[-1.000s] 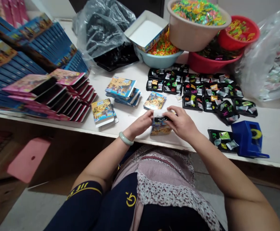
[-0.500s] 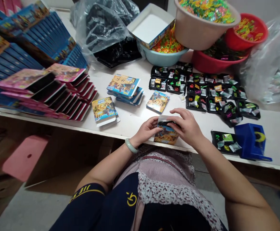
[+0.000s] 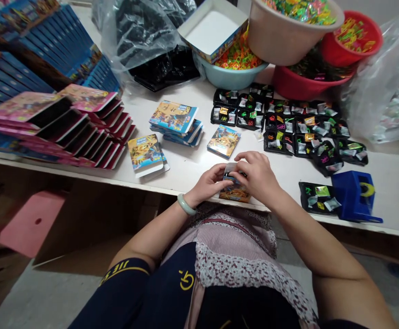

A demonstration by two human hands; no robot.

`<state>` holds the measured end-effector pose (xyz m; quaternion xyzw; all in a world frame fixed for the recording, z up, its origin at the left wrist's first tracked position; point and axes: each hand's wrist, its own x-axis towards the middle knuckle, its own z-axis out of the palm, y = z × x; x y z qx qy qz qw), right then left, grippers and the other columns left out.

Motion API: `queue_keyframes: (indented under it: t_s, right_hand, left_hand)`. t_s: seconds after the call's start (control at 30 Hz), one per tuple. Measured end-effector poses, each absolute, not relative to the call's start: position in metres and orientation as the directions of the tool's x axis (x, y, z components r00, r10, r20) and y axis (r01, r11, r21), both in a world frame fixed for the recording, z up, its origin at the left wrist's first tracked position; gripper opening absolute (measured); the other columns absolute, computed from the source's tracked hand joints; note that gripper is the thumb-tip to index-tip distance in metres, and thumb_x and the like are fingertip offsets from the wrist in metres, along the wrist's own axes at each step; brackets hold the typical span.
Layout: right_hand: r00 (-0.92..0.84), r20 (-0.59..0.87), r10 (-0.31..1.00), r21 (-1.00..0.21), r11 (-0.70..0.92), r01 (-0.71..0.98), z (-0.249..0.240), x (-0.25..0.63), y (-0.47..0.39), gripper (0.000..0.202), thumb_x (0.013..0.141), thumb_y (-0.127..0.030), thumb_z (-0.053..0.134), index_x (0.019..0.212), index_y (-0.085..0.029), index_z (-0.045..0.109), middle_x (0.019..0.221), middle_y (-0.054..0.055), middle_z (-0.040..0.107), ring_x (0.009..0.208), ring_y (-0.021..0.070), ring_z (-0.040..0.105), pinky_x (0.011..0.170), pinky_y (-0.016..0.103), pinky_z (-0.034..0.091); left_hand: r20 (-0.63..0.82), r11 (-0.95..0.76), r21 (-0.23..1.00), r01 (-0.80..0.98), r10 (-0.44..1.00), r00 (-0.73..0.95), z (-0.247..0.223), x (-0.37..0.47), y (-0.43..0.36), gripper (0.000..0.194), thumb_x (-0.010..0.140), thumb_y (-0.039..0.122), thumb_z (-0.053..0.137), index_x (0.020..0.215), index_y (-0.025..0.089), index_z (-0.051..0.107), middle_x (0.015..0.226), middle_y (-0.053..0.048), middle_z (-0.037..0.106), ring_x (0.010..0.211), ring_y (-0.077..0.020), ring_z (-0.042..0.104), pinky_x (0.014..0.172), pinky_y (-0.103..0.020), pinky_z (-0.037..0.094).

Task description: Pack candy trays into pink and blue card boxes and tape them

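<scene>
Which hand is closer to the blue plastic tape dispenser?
Right. The right hand is left of the tape dispenser; the left hand is even farther left, beyond the right one.

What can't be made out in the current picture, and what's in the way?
All in the head view:
- Inside of the small box: mostly hidden by the right hand.
- Some fingertips of the left hand: hidden by the box.
- Dark red basin: contents partly covered by the beige tub.
- Clear bag: cut off by the right edge.
- Small box's lettering: too small, blurred.
</scene>
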<state>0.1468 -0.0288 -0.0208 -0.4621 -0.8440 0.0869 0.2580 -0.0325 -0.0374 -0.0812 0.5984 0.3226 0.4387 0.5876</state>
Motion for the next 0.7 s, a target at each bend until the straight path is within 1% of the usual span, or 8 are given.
queue_keyframes:
  t_s: [0.1, 0.2, 0.27, 0.33, 0.43, 0.53, 0.6, 0.7]
  right_hand:
    - [-0.461, 0.388, 0.798, -0.457, 0.601, 0.656, -0.016, 0.164, -0.030, 0.015, 0.093, -0.028, 0.056, 0.089, -0.027, 0.071, 0.113, 0.007, 0.065, 0.108, 0.0282, 0.057, 0.092, 0.050, 0.043]
    - [-0.283, 0.484, 0.828, -0.550, 0.540, 0.637, -0.019, 0.189, -0.042, 0.019, 0.093, -0.031, 0.056, 0.110, -0.030, 0.066, 0.116, 0.007, 0.062, 0.111, 0.0274, 0.057, 0.095, 0.050, 0.047]
    - [-0.176, 0.497, 0.850, -0.618, 0.489, 0.615, -0.030, 0.200, -0.054, 0.028, 0.089, -0.033, 0.062, 0.117, -0.029, 0.061, 0.110, 0.007, 0.062, 0.101, 0.0252, 0.060, 0.087, 0.046, 0.052]
    - [-0.136, 0.460, 0.878, -0.691, 0.450, 0.565, -0.047, 0.203, -0.065, 0.031, 0.088, -0.034, 0.065, 0.117, -0.028, 0.058, 0.104, 0.006, 0.063, 0.090, 0.0218, 0.062, 0.078, 0.040, 0.056]
    - [-0.019, 0.428, 0.904, -0.792, 0.385, 0.474, -0.074, 0.194, -0.076, 0.033, 0.089, -0.033, 0.063, 0.120, -0.028, 0.053, 0.101, 0.005, 0.064, 0.084, 0.0188, 0.064, 0.072, 0.035, 0.058]
    - [0.078, 0.453, 0.888, -0.811, 0.374, 0.450, -0.085, 0.183, -0.078, 0.033, 0.090, -0.033, 0.062, 0.122, -0.028, 0.053, 0.103, 0.006, 0.065, 0.087, 0.0190, 0.066, 0.071, 0.034, 0.059]
    - [0.035, 0.477, 0.878, -0.783, 0.407, 0.470, -0.083, 0.181, -0.076, 0.026, 0.091, -0.031, 0.060, 0.117, -0.027, 0.059, 0.105, 0.007, 0.066, 0.092, 0.0200, 0.065, 0.072, 0.034, 0.058]
    - [-0.075, 0.475, 0.877, -0.746, 0.446, 0.495, -0.072, 0.188, -0.072, 0.020, 0.093, -0.029, 0.057, 0.111, -0.027, 0.065, 0.106, 0.007, 0.067, 0.098, 0.0211, 0.064, 0.076, 0.036, 0.058]
  left_hand:
    - [0.142, -0.096, 0.986, -0.136, 0.912, 0.384, -0.081, -0.032, -0.041, 0.045, 0.081, 0.029, 0.072, 0.121, 0.020, 0.055, 0.120, -0.009, 0.066, 0.111, -0.0197, 0.064, 0.098, -0.034, 0.053]
    - [0.128, -0.083, 0.987, -0.139, 0.927, 0.354, -0.082, -0.032, -0.044, 0.058, 0.082, 0.029, 0.071, 0.133, 0.023, 0.044, 0.121, -0.009, 0.065, 0.113, -0.0200, 0.063, 0.096, -0.032, 0.054]
    - [0.146, -0.109, 0.986, -0.125, 0.929, 0.340, -0.084, -0.031, -0.045, 0.062, 0.083, 0.028, 0.071, 0.137, 0.025, 0.040, 0.121, -0.009, 0.065, 0.112, -0.0189, 0.064, 0.095, -0.031, 0.055]
    - [0.193, -0.167, 0.980, -0.108, 0.928, 0.318, -0.087, -0.030, -0.046, 0.060, 0.083, 0.027, 0.070, 0.135, 0.026, 0.040, 0.121, -0.008, 0.064, 0.109, -0.0176, 0.064, 0.093, -0.029, 0.056]
    - [0.270, -0.261, 0.963, -0.068, 0.920, 0.284, -0.092, -0.028, -0.046, 0.055, 0.084, 0.027, 0.070, 0.131, 0.027, 0.042, 0.119, -0.006, 0.064, 0.105, -0.0156, 0.065, 0.090, -0.028, 0.057]
    - [0.338, -0.340, 0.940, -0.039, 0.904, 0.261, -0.096, -0.028, -0.048, 0.054, 0.084, 0.025, 0.069, 0.130, 0.028, 0.041, 0.115, -0.003, 0.064, 0.101, -0.0137, 0.065, 0.087, -0.027, 0.058]
    - [0.378, -0.386, 0.923, -0.017, 0.894, 0.238, -0.098, -0.029, -0.048, 0.053, 0.083, 0.024, 0.070, 0.128, 0.028, 0.042, 0.115, -0.003, 0.063, 0.099, -0.0126, 0.066, 0.086, -0.025, 0.058]
    - [0.393, -0.414, 0.909, 0.057, 0.893, 0.220, -0.100, -0.031, -0.049, 0.046, 0.082, 0.026, 0.071, 0.122, 0.026, 0.050, 0.114, -0.004, 0.062, 0.100, -0.0132, 0.065, 0.087, -0.026, 0.058]
